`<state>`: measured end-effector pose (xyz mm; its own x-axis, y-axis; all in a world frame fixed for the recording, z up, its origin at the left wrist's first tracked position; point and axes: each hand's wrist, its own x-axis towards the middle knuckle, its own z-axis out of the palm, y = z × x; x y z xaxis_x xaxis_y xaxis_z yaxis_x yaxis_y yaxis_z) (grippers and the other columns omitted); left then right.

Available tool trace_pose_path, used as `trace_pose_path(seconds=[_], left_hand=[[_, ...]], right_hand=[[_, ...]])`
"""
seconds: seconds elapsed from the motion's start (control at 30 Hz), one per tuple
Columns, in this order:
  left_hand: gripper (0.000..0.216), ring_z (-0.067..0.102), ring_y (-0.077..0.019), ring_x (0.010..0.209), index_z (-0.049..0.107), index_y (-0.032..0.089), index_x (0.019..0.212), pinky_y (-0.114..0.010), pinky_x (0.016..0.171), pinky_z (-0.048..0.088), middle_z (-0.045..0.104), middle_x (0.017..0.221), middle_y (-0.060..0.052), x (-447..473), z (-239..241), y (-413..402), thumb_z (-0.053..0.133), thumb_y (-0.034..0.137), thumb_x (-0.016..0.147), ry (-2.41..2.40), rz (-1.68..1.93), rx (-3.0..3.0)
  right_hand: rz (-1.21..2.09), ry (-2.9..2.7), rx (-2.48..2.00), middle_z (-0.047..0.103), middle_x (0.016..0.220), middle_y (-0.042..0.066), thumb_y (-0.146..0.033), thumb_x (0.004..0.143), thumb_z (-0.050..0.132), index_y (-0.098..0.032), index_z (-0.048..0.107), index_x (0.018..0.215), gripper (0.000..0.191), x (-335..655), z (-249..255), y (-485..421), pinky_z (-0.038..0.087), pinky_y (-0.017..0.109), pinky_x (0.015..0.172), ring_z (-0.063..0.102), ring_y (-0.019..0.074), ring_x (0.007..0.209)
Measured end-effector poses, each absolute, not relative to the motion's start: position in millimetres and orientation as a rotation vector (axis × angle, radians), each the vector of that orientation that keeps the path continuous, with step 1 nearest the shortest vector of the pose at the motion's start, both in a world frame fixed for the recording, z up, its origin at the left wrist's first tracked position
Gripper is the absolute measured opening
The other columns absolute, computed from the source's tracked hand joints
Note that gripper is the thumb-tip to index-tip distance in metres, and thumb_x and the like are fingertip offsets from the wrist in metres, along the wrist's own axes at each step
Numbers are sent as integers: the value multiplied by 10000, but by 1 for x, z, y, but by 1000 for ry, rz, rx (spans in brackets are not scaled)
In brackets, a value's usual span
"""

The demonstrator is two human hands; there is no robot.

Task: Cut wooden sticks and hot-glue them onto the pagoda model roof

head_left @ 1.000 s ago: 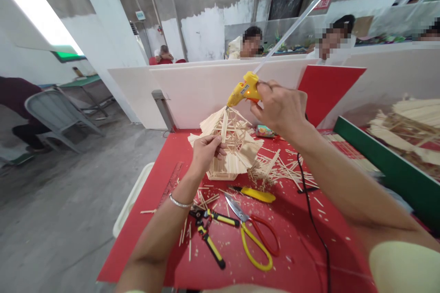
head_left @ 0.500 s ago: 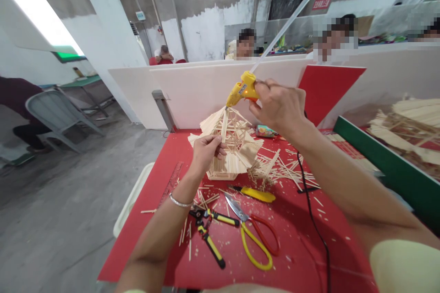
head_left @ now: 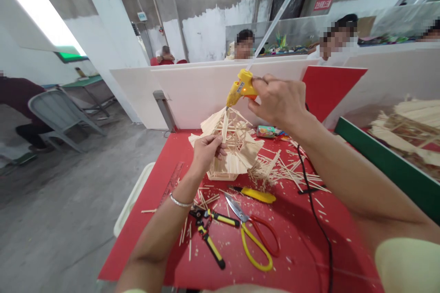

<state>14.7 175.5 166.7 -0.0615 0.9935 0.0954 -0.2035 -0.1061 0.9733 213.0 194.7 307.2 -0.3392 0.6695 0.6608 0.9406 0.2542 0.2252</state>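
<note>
A small house built of thin wooden sticks (head_left: 229, 146) stands on the red table (head_left: 302, 247). My left hand (head_left: 206, 150) is closed on a single wooden stick leaning against its roof. My right hand (head_left: 279, 100) grips a yellow hot glue gun (head_left: 240, 88), whose nozzle touches the roof peak. A long clear glue stick juts up and back from the gun. Its black cord (head_left: 314, 219) runs down across the table.
Yellow-handled scissors (head_left: 252, 233), black-and-yellow pliers (head_left: 208, 231), a yellow utility knife (head_left: 256, 194) and a ruler (head_left: 172, 183) lie in front of the house. Loose sticks (head_left: 288, 171) are scattered to its right. White partitions stand behind, with people seated beyond. A green-edged board with stick models is at right.
The glue gun and my right hand have tilted a little, so the glue stick points more steeply up. My left hand and the house have stayed in place.
</note>
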Motion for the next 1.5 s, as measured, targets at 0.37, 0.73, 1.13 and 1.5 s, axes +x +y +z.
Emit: trace_pose_path(seconds=[0.37,0.73,1.13,1.5], left_hand=[[340,602,-116,455,667,115,699,-201,374,429,682,642,-64,16,170,172,784,434,698,1040,1415,1101],[333,606,-118,463,673,117,713,-207,385,439,685,653,-64,13,166,174,781,432,705,1046,1413,1105],[323,606,-117,463,673,113,708,-206,378,442,675,656,-58,14,167,175,778,418,712,1041,1419,1116],[322,604,-117,460,675,113,714,-204,377,442,678,649,-57,14,166,174,776,419,714,1031,1423,1115]], right_hand=[[-874,-2074,-1498,658,1046,132,-489,913,396,-181,557,1194,447,215,309,198,236,327,629,549,240,819],[-909,-2119,-1460,662,1010,124,-506,878,445,-187,582,1180,460,215,316,206,248,328,637,534,233,793],[-909,-2144,-1433,658,1023,131,-403,878,408,-178,605,1184,428,211,321,212,271,345,656,554,255,807],[-938,-2168,-1419,668,1040,148,-387,906,400,-142,598,1151,400,215,326,204,210,339,633,535,221,794]])
